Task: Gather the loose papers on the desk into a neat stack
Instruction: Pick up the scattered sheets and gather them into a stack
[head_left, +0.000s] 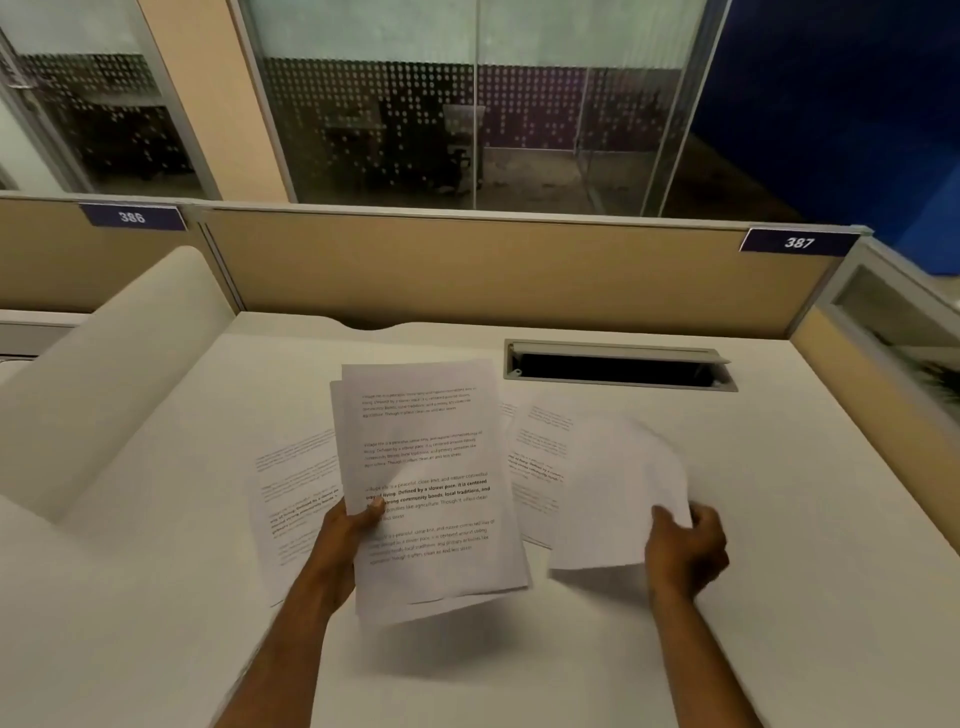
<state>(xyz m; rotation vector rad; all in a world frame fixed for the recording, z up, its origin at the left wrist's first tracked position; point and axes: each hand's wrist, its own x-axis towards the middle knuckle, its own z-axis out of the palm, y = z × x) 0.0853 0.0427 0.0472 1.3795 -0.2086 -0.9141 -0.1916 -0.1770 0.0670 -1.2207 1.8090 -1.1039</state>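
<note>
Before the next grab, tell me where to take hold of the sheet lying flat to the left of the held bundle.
Probably take the flat sheet by its bare left edge, coming from the left. It lies flat on the desk, and its right side is hidden behind the bundle in the left hand. The right hand grips another sheet. Slide fingers under the edge to lift it.

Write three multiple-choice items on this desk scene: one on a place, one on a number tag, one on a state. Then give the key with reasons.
1. Where is the open cable slot?
A. Far right part of the desk
B. Under the left hand
C. On the divider

2. Which number does the right tag show?
A. 386
B. 387
C. 390

3. What is the right hand doing?
A. Resting flat and empty
B. Gripping a curled sheet
C. Holding a pen

Key: 1 A, the slot sits beyond the papers, right of centre. 2 B, the tag reads 387. 3 B, its fingers close on the curled sheet, lifted off the desk.
</note>
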